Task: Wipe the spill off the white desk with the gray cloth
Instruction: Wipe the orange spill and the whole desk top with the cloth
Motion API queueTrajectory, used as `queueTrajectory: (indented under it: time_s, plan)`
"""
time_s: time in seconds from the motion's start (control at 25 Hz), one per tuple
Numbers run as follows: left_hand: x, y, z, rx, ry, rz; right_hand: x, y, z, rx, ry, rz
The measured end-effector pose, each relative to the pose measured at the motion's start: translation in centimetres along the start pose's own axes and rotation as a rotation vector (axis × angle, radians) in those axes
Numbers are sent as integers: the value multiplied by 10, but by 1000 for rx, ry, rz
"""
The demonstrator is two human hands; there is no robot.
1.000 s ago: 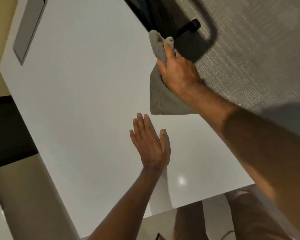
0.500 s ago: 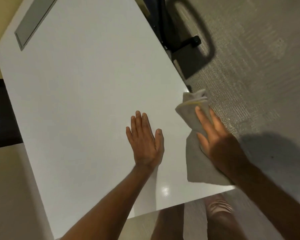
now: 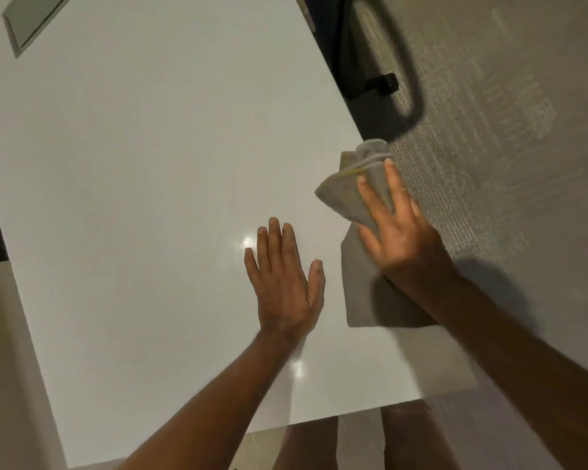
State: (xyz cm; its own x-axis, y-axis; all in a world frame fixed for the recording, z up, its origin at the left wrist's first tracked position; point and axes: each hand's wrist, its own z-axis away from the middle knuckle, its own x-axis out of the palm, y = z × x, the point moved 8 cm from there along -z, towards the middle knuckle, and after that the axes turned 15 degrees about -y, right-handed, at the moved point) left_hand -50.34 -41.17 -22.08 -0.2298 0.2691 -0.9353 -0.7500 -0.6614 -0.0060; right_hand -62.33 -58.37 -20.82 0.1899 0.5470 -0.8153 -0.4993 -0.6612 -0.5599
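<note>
A person's left hand (image 3: 286, 286) lies spread flat on the white surface (image 3: 133, 198); the right hand (image 3: 398, 242), fingers extended, presses the bunched gray cloth (image 3: 357, 266) at the surface's right edge, apparently overhanging it.

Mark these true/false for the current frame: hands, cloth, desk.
1. The right hand presses on the gray cloth. True.
2. The left hand grips the cloth. False: it lies flat and open on the white desk, apart from the cloth.
3. The cloth sits near the desk's right edge. True.
4. The cloth is spread flat in one layer. False: its far end is bunched into folds.
5. A gray inset panel shows at the desk's far left corner. True.
</note>
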Motion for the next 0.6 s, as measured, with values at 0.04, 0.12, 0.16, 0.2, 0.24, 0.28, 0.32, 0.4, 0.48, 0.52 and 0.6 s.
queueTrajectory:
  time_s: [0.04,0.12,0.16,0.2,0.24,0.28,0.32,0.4,0.48,0.52,0.6]
  plan:
    - [0,0,0,-1,1,-3,-3,3,-24,34,-48,-55]
    - [0,1,0,10,10,9,-9,8,-78,66,-97,-142]
    - [0,2,1,18,19,15,-13,9,-106,69,-94,-159]
    - [0,1,1,24,26,20,-19,8,-134,66,-95,-170]
    - [0,1,1,30,30,23,-25,7,-160,59,-99,-176]
    - [0,1,1,34,30,23,-30,6,-182,57,-104,-177]
    - [0,1,0,37,27,20,-35,5,-201,57,-111,-183]
    - [-3,0,-1,33,13,2,-39,4,-222,55,-134,-195]
    - [-5,1,-2,28,-4,-3,-40,2,-220,53,-131,-198]
    - [-6,1,-1,28,-13,5,-39,2,-212,54,-127,-193]
    - [-6,0,-1,24,-20,15,-35,2,-185,42,-120,-187]
